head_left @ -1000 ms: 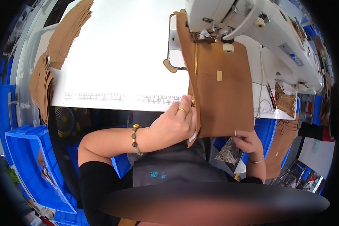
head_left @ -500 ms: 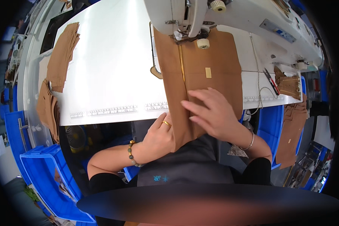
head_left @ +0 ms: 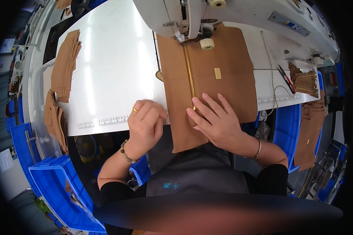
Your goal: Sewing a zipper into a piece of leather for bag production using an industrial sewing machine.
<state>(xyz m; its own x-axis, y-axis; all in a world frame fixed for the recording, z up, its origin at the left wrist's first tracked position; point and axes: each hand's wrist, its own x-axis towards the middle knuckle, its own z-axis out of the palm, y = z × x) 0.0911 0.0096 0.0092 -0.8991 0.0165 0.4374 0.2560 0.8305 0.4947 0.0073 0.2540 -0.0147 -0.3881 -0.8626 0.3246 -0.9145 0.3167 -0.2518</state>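
A brown fabric panel [head_left: 234,58] with a gold-toothed zipper [head_left: 190,74] running lengthwise lies on the white table. Its far end is under the presser foot area of the sewing machine [head_left: 172,17], and its near end hangs over the table's front edge. My right hand [head_left: 217,123] rests flat on the panel, fingers spread, with the fingertips beside the lower end of the zipper. Left of the panel, my left hand [head_left: 146,121] is raised above the table edge. Its fingers are curled in, and nothing shows in them.
Stacked brown fabric pieces [head_left: 66,64] lie at the table's left, others [head_left: 55,117] hanging over its edge. Snips [head_left: 287,80] and brown scraps [head_left: 305,84] lie on the right. Blue bins [head_left: 60,188] stand below on both sides, with brown panels [head_left: 308,137] draped over the right one.
My left hand has let go of the panel's left edge and moved up and left, fingers curling. The panel lies flatter, exposing more zipper. My right hand has flattened onto it.
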